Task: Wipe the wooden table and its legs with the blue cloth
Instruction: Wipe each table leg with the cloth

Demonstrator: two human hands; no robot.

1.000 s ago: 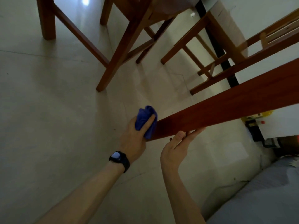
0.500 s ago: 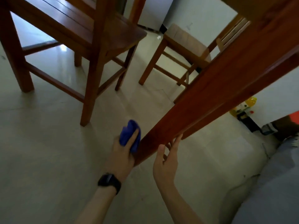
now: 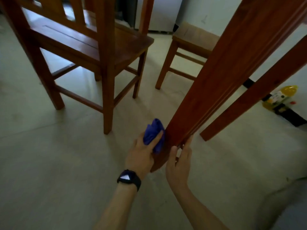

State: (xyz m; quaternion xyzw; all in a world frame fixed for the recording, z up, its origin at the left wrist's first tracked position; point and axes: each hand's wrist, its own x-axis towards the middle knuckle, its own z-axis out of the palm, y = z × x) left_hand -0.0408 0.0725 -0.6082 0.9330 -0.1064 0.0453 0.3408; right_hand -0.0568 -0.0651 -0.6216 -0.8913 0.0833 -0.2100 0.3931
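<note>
The left hand presses the bunched blue cloth against the near desk leg close to its foot, fingers curled round the cloth. The right hand steadies the other side, fingers straight and together. The far leg seems untouched. The desk top is out of view, so its state is unclear.

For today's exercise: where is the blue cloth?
Head view, lower centre: the left hand holds the blue cloth against the left side of the table leg.
</note>
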